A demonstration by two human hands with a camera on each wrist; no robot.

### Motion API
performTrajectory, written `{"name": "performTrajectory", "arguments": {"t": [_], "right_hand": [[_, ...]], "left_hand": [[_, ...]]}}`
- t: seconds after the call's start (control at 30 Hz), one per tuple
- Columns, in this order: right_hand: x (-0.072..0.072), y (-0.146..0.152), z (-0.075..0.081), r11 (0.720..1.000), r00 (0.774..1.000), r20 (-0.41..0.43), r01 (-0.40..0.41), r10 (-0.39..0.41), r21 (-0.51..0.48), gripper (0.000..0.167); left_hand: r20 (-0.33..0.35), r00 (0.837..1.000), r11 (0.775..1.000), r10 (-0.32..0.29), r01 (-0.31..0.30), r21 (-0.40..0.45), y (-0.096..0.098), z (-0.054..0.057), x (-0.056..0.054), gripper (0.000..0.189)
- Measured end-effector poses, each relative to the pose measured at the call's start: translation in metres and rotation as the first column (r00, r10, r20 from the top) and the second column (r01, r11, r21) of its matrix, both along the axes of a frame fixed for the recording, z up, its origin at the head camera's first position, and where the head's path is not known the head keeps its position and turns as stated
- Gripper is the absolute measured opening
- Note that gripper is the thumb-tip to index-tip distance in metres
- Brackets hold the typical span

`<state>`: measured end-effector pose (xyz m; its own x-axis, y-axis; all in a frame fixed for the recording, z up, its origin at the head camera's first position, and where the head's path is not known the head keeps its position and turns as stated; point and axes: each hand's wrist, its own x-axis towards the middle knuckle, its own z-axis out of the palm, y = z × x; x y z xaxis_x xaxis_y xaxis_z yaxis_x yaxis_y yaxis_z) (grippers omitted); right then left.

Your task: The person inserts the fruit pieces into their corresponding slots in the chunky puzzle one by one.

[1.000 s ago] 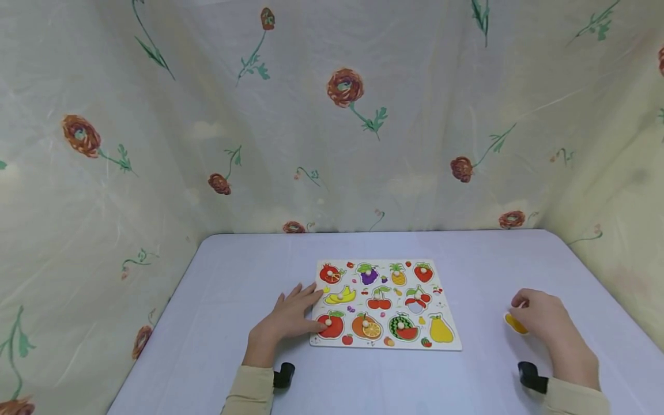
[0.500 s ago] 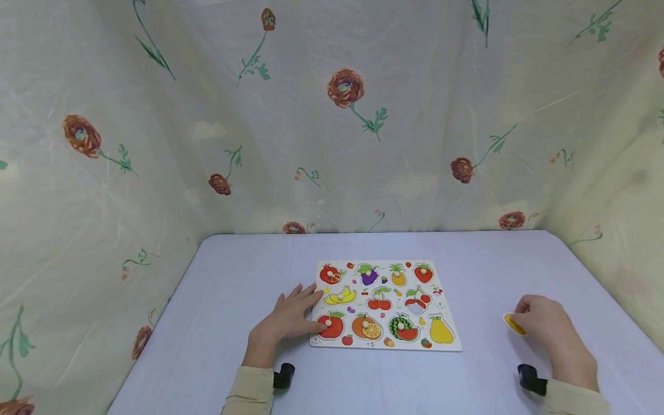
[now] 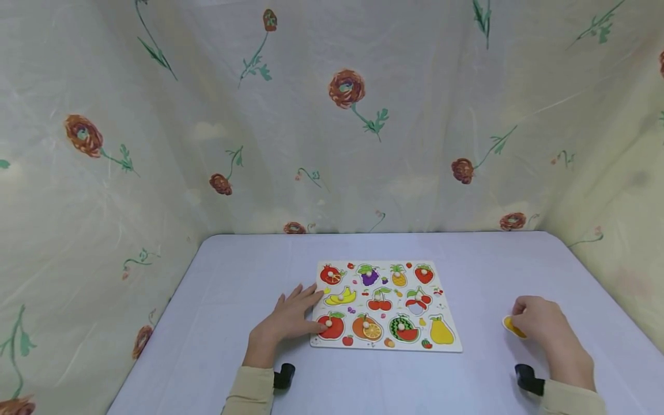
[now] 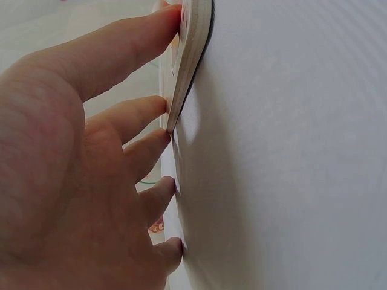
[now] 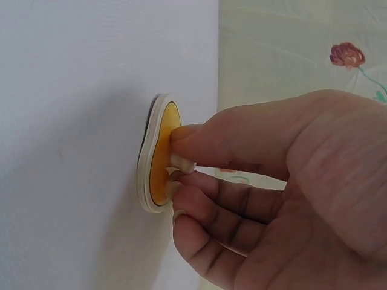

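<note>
On the right side of the table, my right hand pinches a yellow-orange puzzle piece by its knob. The right wrist view shows the thumb pressing close to the knob from one side, with curled fingers on the other. The piece is flat and rounded, close to the table. My left hand lies spread at the left edge of a white fruit puzzle board. Its thumb rests on the board over the red apple, its fingertips at the edge. The yellow pear shape shows no knob.
The board lies flat on the white-covered table. Several other fruit shapes on it carry small knobs, such as the watermelon. A flowered curtain hangs behind and at both sides.
My right hand has come down closer over the yellow-orange piece, and the piece has shifted slightly to the left. The left hand and the board have stayed put.
</note>
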<state>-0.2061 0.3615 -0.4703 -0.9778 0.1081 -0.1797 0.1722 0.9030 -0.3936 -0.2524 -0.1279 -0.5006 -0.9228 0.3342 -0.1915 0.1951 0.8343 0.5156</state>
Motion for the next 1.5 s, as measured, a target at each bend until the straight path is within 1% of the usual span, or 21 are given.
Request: {"name": "performTrajectory", "arguments": {"t": [0.2,0.4,0.57,0.73,0.87,1.03,1.1,1.2,1.5], "right_hand": [[-0.003,-0.006,0.000,1.000,0.999,-0.042,-0.018,0.018,0.009,0.006],[-0.003,-0.015,0.004,0.999,0.998,-0.043,-0.038,0.037,-0.008,0.004],[-0.003,-0.022,0.006,0.998,0.996,-0.063,-0.061,0.061,-0.004,0.006],[-0.005,-0.028,0.005,0.998,0.997,-0.057,-0.062,0.061,-0.022,0.007],[-0.007,-0.033,0.002,0.996,0.995,-0.064,-0.083,0.082,-0.022,0.006],[-0.008,-0.042,0.004,0.995,0.995,-0.048,-0.093,0.091,-0.035,0.004],[-0.008,-0.046,0.005,0.995,0.995,-0.027,-0.093,0.092,-0.045,0.004],[-0.008,-0.052,0.007,0.994,0.995,-0.016,-0.102,0.102,-0.048,0.006],[-0.010,-0.067,0.009,0.991,0.994,0.034,-0.097,0.101,-0.092,0.005]], "left_hand": [[-0.005,1.000,1.000,-0.002,0.002,-0.003,0.000,-0.001,-0.001,0.083],[-0.006,1.000,1.000,-0.001,0.001,-0.004,0.000,-0.002,-0.001,0.083],[-0.007,1.000,1.000,0.003,-0.003,-0.014,0.000,-0.004,-0.002,0.083],[-0.012,1.000,1.000,0.001,-0.001,-0.017,0.000,-0.006,-0.003,0.083],[-0.012,1.000,1.000,0.000,0.000,-0.019,0.000,-0.006,-0.003,0.083],[-0.008,1.000,1.000,-0.003,0.003,-0.016,0.000,-0.004,-0.002,0.084],[-0.006,1.000,1.000,-0.003,0.003,-0.013,0.000,-0.003,-0.001,0.084],[-0.003,1.000,1.000,-0.003,0.003,-0.012,0.000,-0.001,0.000,0.084],[-0.003,1.000,1.000,0.002,-0.002,-0.012,0.001,0.001,0.001,0.083]]}}
